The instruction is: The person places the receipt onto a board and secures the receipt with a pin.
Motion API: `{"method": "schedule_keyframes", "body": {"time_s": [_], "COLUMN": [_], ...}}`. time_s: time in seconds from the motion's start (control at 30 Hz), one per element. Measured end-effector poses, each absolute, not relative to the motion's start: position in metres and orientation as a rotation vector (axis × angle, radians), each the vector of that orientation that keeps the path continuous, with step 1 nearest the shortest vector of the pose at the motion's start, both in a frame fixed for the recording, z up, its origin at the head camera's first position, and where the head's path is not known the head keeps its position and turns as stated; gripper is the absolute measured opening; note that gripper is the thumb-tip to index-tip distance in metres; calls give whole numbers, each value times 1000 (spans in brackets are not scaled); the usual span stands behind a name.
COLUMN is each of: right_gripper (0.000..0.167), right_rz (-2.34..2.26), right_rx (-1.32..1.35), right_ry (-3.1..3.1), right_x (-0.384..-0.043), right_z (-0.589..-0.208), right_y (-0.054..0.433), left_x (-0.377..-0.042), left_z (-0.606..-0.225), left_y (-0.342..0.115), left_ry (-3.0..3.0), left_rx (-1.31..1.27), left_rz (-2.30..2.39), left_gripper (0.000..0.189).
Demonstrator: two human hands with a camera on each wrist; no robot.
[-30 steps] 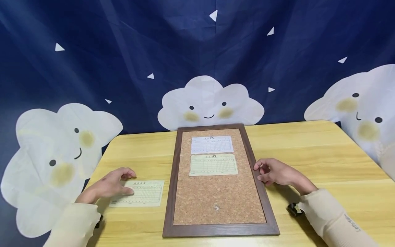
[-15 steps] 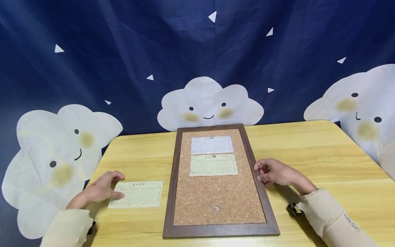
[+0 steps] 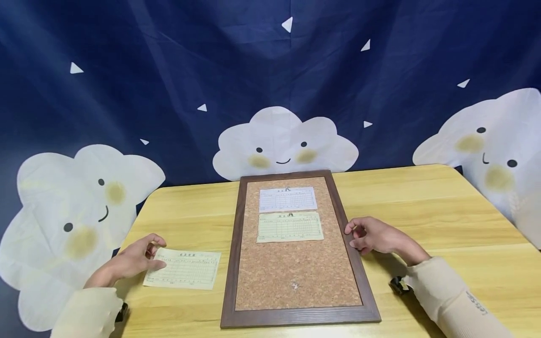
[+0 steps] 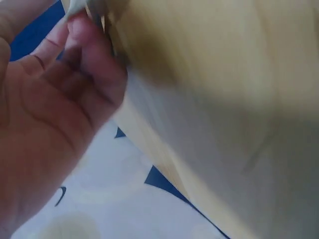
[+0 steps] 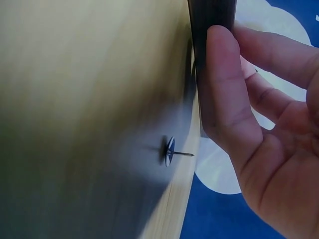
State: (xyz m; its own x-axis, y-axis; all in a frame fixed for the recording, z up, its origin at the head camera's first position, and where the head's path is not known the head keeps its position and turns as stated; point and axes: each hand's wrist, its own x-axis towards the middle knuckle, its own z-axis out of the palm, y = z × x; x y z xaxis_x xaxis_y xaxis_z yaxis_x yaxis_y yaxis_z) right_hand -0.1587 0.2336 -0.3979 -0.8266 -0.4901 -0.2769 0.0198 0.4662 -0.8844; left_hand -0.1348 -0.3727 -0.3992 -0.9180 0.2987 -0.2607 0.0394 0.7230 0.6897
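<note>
Near the left side of the table, my left hand (image 3: 133, 260) pinches the left edge of a pale green paper form (image 3: 190, 272) between thumb and fingers. A bit of the paper (image 4: 77, 5) shows at the fingertips in the left wrist view. My right hand (image 3: 378, 237) holds the right edge of a brown-framed cork board (image 3: 304, 263), its thumb (image 5: 224, 64) against the dark frame in the right wrist view. Tacked on the board's upper part are a white form (image 3: 287, 201) and, below it, another green form (image 3: 289, 228).
Small silvery bits (image 3: 295, 285), too small to tell apart, are on the lower cork. A thumbtack (image 5: 171, 152) lies point up on the wooden table (image 3: 444, 211) by my right hand. A dark blue cloud-print curtain (image 3: 190, 47) hangs behind the table.
My left hand has moved left across the loose green form to its left edge and now grips it. The form has shifted slightly left and tilted. My right hand has stayed on the board's frame.
</note>
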Motion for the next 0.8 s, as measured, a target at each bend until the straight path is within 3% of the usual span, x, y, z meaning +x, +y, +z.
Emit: {"method": "schedule_keyframes", "body": {"time_s": [0.37, 0.8], "right_gripper": [20, 18], "right_rz": [-1373, -1373], "right_rx": [-368, -363], "right_ry": [2194, 2196], "right_x": [-159, -159], "right_z": [-399, -399], "right_y": [233, 234], "left_x": [-137, -136], "left_z": [-400, -380], "left_y": [-381, -381], "left_ry": [2472, 2477], "left_rx": [312, 221], "left_rz": [1205, 1270], "left_gripper": [18, 35]}}
